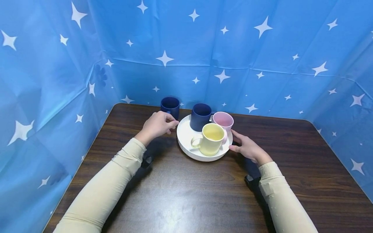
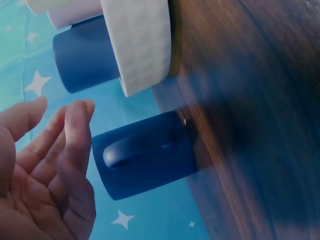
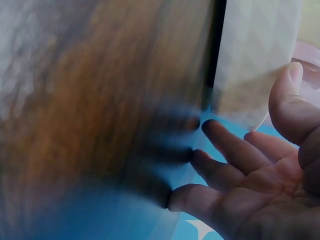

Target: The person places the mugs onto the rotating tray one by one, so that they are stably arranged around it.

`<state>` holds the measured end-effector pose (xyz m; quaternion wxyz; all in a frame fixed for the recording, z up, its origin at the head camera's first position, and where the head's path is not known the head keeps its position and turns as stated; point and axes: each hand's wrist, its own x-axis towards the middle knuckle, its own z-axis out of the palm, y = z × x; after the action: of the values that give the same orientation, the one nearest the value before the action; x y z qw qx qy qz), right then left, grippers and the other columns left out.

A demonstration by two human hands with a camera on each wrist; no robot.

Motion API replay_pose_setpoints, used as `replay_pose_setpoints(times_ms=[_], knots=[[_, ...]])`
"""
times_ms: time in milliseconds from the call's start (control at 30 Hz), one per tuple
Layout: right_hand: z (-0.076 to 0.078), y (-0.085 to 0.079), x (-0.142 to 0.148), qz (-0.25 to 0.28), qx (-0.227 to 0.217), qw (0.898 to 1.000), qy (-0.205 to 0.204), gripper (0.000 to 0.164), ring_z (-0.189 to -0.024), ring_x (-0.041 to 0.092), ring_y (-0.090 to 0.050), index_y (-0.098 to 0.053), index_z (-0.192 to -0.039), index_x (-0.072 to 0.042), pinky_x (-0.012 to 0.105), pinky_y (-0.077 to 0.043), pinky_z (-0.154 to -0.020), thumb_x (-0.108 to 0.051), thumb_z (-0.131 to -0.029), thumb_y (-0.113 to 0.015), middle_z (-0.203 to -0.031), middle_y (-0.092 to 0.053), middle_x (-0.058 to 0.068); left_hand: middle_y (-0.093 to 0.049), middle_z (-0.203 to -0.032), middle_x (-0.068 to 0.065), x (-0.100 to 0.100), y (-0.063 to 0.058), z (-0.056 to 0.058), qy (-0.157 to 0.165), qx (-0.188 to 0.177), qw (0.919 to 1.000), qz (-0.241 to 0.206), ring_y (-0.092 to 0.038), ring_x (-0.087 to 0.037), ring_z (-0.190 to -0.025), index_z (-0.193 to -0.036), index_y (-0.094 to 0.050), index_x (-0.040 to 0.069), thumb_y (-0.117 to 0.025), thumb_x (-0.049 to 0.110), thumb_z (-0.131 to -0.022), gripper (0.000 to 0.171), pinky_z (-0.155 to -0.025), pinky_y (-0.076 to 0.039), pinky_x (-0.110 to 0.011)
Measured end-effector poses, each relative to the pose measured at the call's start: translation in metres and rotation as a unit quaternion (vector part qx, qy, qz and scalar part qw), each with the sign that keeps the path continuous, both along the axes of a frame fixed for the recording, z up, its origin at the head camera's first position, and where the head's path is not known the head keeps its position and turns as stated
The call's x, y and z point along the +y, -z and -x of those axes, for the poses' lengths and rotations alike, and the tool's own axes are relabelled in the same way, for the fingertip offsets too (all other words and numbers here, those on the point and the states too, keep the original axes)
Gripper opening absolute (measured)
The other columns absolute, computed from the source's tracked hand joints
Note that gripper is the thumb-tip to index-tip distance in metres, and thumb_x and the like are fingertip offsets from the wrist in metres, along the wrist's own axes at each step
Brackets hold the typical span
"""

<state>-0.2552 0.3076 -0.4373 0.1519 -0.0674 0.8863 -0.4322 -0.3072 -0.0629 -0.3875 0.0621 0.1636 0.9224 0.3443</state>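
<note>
A round white tray (image 1: pixel 186 142) with a faceted side holds a dark blue mug (image 1: pixel 200 119), a pink mug (image 1: pixel 223 119) and a yellow mug (image 1: pixel 212 142). Another dark blue mug (image 1: pixel 170 105) stands on the table at the tray's far left; its handle shows in the left wrist view. My left hand (image 1: pixel 157 124) hovers in front of that mug, holding nothing, with loosely bent fingers pointing at the tray's left rim. At the tray's right side is my right hand (image 1: pixel 247 147), fingers spread and thumb right at the rim.
The dark wood table (image 1: pixel 175 194) ends at the back against a blue curtain (image 1: pixel 186 42) with white stars, which also runs along both sides. The lone blue mug and the tray stand near the back edge.
</note>
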Motion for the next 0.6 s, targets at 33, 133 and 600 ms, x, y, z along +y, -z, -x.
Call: replay_pose_setpoints(times_ms=[33,133,600], knots=[[0.0,0.0,0.0,-0.001,-0.001,1.0,0.0,0.079,-0.15,0.043,-0.024,-0.015,-0.162,-0.006,0.058,-0.03,-0.114,-0.01,-0.1,-0.063,-0.159,-0.03,0.03,-0.076,-0.09,-0.001,0.0,0.001,0.0,-0.007,0.003,0.9999,0.007,-0.072,-0.012,-0.072,-0.108,-0.078,0.012,-0.065,0.035,-0.101,0.027,-0.066,-0.053,-0.039],[0.001,0.001,0.0,-0.001,-0.001,1.0,-0.001,0.078,-0.15,0.042,-0.025,-0.015,-0.162,-0.006,0.057,-0.031,-0.114,-0.01,-0.101,-0.062,-0.159,-0.029,0.03,-0.076,-0.089,0.0,0.0,0.006,0.0,-0.014,0.004,0.9994,0.032,-0.072,-0.013,-0.073,-0.108,-0.078,0.014,-0.066,0.034,-0.1,0.025,-0.065,-0.052,-0.037],[0.001,0.001,0.0,-0.001,0.004,1.0,0.001,0.07,-0.147,0.043,-0.03,-0.017,-0.162,-0.006,0.057,-0.032,-0.113,-0.008,-0.104,-0.056,-0.158,-0.031,0.03,-0.069,-0.126,-0.013,0.007,0.027,0.003,0.045,-0.005,0.9958,0.08,-0.066,-0.029,-0.115,-0.137,-0.061,0.006,-0.073,0.025,-0.096,0.048,-0.099,-0.05,-0.049]])
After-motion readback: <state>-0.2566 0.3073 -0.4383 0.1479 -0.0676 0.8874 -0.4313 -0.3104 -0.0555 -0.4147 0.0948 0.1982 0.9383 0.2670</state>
